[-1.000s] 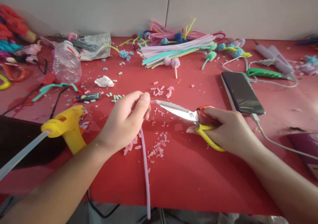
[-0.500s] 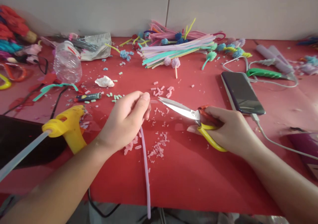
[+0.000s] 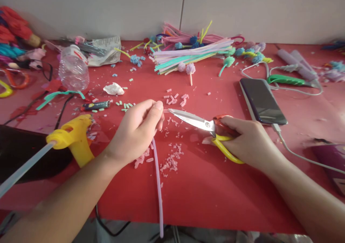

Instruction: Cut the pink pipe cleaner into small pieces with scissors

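My left hand (image 3: 141, 128) is closed in a pinch around a lilac pipe cleaner (image 3: 157, 178). The pipe cleaner's long end hangs down past the table's front edge, and its upper part is hidden behind my fingers. A short pale pink end shows just beyond the thumb tip. My right hand (image 3: 242, 137) grips scissors (image 3: 192, 120) with red and yellow handles. Their blades look closed or nearly so, with the tips close to that short end; whether they touch it I cannot tell. Pink fluff trimmings (image 3: 172, 158) lie on the table below.
Short pink pieces (image 3: 175, 98) lie beyond my fingers. A yellow glue gun (image 3: 78, 139) stands left of my forearm, near a plastic bottle (image 3: 73, 69). Bundled pipe cleaners (image 3: 192, 54) lie at the back. A phone (image 3: 264, 101) with a cable and a green cutter (image 3: 287, 79) are right.
The scissors in my right hand have moved slightly left, and their tips are closer to my left fingertips. The blades have closed a little. My left hand is almost still.
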### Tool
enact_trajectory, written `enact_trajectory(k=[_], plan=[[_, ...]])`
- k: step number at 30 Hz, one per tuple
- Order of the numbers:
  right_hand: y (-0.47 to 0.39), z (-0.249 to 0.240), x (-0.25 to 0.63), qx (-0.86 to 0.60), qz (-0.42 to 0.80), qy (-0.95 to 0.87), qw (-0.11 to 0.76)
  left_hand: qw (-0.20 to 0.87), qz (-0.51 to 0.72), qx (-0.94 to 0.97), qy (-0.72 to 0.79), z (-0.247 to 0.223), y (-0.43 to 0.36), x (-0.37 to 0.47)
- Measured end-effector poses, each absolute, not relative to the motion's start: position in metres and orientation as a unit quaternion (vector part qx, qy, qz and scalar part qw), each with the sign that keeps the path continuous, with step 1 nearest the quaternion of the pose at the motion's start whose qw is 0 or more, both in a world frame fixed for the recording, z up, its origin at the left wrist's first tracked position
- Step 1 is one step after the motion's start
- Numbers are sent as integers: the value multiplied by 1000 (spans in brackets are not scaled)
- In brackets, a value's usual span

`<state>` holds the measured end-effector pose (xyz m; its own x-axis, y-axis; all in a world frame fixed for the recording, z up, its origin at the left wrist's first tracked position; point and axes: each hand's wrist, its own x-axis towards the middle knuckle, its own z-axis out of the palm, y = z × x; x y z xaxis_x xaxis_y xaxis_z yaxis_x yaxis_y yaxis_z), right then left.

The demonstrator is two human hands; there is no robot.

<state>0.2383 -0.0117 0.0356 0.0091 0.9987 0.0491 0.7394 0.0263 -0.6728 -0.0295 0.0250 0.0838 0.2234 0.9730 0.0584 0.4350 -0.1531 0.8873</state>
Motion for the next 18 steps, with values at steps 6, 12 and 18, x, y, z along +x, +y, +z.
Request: enact_trajectory(k=[6, 12, 18], plan=[[-11, 34, 239, -658, 256, -653, 275, 397, 345, 672, 522, 83, 26, -31], [-10, 39, 237, -657, 266, -647, 282, 404, 366, 666, 510, 81, 27, -33], [-8, 42, 235, -660, 265, -647, 274, 400, 366, 680, 494, 80, 27, -34]])
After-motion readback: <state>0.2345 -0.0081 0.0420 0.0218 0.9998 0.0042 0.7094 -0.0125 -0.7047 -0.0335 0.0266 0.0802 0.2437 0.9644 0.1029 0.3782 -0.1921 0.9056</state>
